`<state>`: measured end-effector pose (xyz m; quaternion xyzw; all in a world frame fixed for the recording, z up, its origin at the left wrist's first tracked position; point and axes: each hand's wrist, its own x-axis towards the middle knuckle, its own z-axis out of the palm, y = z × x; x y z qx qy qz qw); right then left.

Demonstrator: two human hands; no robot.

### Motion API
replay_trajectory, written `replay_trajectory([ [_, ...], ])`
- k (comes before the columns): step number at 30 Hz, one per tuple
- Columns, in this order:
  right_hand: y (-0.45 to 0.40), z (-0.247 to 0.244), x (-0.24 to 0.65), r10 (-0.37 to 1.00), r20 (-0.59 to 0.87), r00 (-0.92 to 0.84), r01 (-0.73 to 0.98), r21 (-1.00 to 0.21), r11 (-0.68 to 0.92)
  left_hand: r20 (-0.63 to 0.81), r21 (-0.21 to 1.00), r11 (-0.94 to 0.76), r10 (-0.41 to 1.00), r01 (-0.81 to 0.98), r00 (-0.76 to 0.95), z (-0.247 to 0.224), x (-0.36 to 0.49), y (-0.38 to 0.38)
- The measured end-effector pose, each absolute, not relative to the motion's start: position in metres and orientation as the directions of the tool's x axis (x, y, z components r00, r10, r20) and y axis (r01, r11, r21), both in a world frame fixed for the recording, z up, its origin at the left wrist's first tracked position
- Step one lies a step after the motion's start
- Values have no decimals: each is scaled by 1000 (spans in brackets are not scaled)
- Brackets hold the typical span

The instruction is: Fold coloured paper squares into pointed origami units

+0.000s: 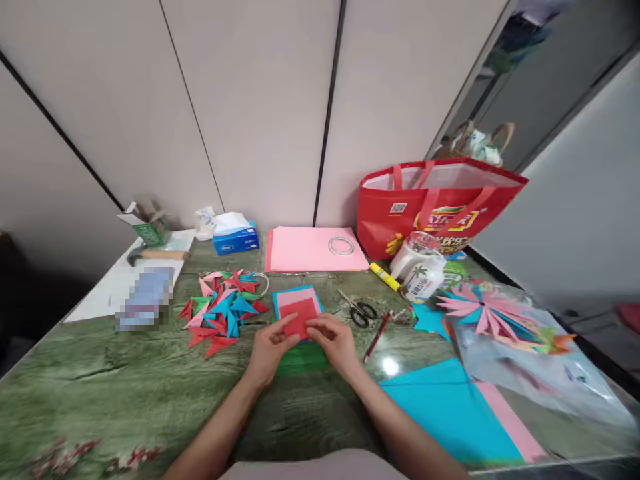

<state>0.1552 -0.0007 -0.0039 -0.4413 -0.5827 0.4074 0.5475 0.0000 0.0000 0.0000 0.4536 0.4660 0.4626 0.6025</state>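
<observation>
A small red sheet of paper (299,318) is held between my two hands, over the middle of the table. The thumb and fingers of my left hand (267,347) pinch its left edge. On the opposite edge, my right hand (336,339) grips it the same way. Beneath and behind it lie a pink sheet (311,295) and a blue sheet (277,303); green paper (300,360) shows between my wrists. To the left is a pile of folded paper stars (227,307) in red, blue, pink and green. Scissors (361,312) lie just right of my right hand.
Pink paper (305,250) with a wire ring (341,246) lies at the back. Around the table are a blue tissue box (235,240), hammer (160,254), red bag (380,220), glue stick (385,276), pen (379,337), white jar (424,280) and large blue sheets (450,413).
</observation>
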Motion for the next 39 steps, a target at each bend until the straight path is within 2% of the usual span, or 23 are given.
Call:
replay_trajectory([
  [7, -1, -3, 156, 964, 267, 9, 71, -961, 265, -158, 863, 234, 967, -449, 200, 13, 4, 0],
  [12, 0, -5, 156, 969, 249, 5, 54, -967, 248, -177, 916, 240, 961, -321, 213, 11, 3, -1],
  [20, 2, -5, 157, 986, 165, 39, -22, -986, 165, -120, 938, 179, 971, -297, 208, 6, 4, -2],
  [27, 3, -2, 159, 978, 207, 15, 40, -978, 207, -104, 936, 162, 976, -312, 194, 5, 4, -1],
  [39, 6, -8, 161, 981, 189, 38, -43, -981, 191, -77, 877, 225, 938, -425, 338, 13, 3, -3],
])
